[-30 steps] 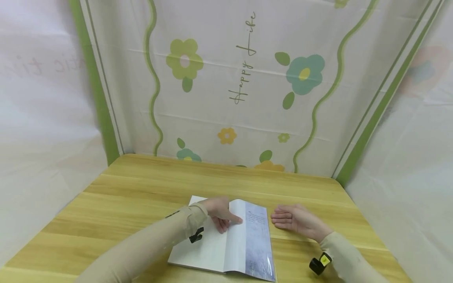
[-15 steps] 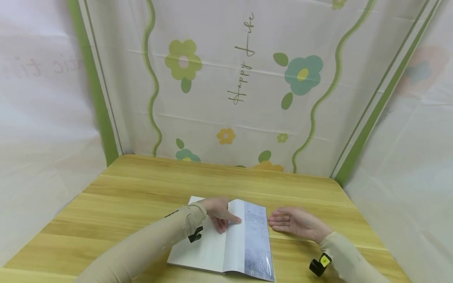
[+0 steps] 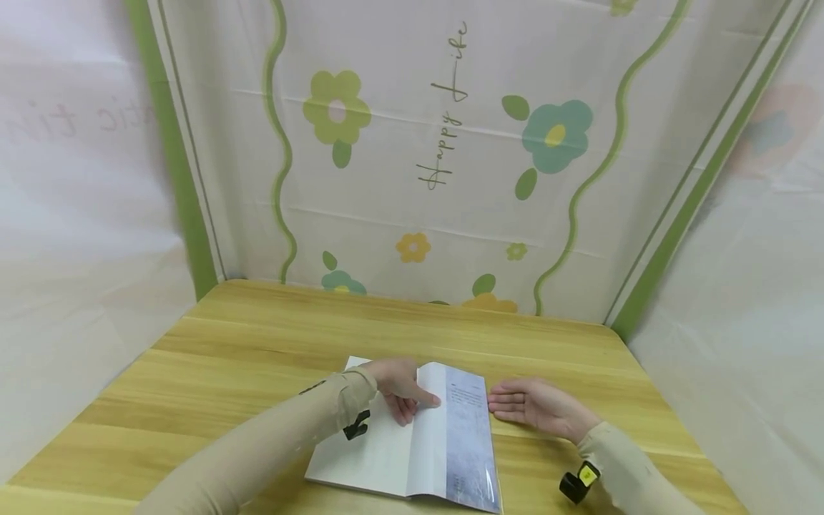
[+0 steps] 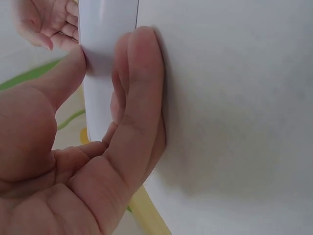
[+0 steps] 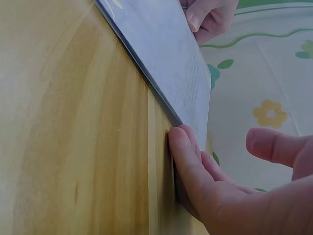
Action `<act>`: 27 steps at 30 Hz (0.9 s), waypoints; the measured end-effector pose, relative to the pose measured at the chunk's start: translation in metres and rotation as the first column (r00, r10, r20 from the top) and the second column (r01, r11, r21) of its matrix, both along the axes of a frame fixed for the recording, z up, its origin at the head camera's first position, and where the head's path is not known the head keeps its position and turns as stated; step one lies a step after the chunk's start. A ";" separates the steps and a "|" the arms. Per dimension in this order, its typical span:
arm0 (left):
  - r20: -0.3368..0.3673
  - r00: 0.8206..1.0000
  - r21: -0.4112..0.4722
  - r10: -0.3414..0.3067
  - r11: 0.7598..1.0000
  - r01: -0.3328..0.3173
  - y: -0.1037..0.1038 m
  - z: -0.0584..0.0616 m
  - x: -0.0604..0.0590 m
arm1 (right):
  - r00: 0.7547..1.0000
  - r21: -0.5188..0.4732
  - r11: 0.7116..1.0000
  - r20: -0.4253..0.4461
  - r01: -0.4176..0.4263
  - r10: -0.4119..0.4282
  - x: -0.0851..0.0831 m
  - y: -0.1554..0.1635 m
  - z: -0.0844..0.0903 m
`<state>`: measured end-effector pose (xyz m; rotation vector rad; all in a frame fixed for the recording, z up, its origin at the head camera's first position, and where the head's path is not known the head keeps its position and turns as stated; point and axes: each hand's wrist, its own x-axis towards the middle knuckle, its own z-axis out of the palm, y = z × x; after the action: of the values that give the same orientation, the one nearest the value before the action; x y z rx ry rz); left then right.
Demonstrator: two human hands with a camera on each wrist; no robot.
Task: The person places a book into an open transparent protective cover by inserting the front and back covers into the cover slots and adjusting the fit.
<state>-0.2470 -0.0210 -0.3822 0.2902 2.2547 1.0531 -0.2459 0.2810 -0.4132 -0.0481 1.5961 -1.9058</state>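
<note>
An open book (image 3: 367,461) lies on the wooden table, a blank white page on its left. On its right side is a folded flap (image 3: 470,436), white along the fold and bluish-grey with small print beyond, its outer edge glossy. My left hand (image 3: 400,386) rests across the book, its straight thumb on the flap's white strip and its fingers against the white page (image 4: 234,117). My right hand (image 3: 541,406) lies on its side to the right, palm toward the book. Its extended fingertips (image 5: 180,136) are right at the flap's outer edge, thumb apart.
The wooden table (image 3: 257,343) extends around the book. Behind it hangs a white curtain (image 3: 386,186) with flowers and lettering, and pale sheets close off both sides. A black wrist strap (image 3: 575,486) with a yellow label sits at my right wrist.
My right hand has shifted slightly left, bringing its fingertips up to the flap's outer edge. The left hand and the book have stayed in place.
</note>
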 end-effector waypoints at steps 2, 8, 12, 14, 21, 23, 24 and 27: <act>0.003 1.000 -0.005 -0.006 1.000 0.006 0.001 0.000 0.000 | 1.000 0.007 1.000 -0.001 0.003 -0.003 0.001 0.001 0.000; 0.004 1.000 -0.025 -0.014 1.000 0.014 0.004 0.000 0.000 | 1.000 0.013 1.000 -0.014 0.013 -0.013 0.003 -0.001 -0.001; 0.010 1.000 -0.027 -0.010 1.000 0.011 0.002 -0.001 -0.001 | 1.000 0.015 1.000 -0.018 0.023 -0.023 0.003 -0.004 -0.001; 0.016 1.000 -0.021 -0.010 1.000 0.010 0.001 0.000 -0.001 | 0.999 0.023 0.999 -0.021 0.030 -0.030 0.002 -0.006 -0.001; 0.033 0.999 -0.015 -0.005 1.000 0.005 0.000 0.001 -0.003 | 0.999 0.046 0.998 -0.029 0.047 -0.046 -0.002 -0.012 -0.001; 0.032 0.999 -0.020 -0.002 1.000 0.002 0.001 0.001 -0.002 | 0.998 0.058 0.997 -0.042 0.054 -0.052 -0.003 -0.012 -0.002; 0.031 1.000 -0.023 0.000 1.000 0.001 0.001 0.001 -0.002 | 0.997 0.064 0.996 -0.050 0.060 -0.057 -0.003 -0.013 -0.002; 0.025 1.000 -0.029 0.004 1.000 -0.003 0.002 0.001 -0.001 | 0.994 0.091 0.993 -0.077 0.080 -0.074 -0.003 -0.015 -0.004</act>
<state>-0.2482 -0.0191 -0.3810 0.2596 2.2468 1.0198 -0.2487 0.2660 -0.4169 -0.0170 1.7577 -1.9041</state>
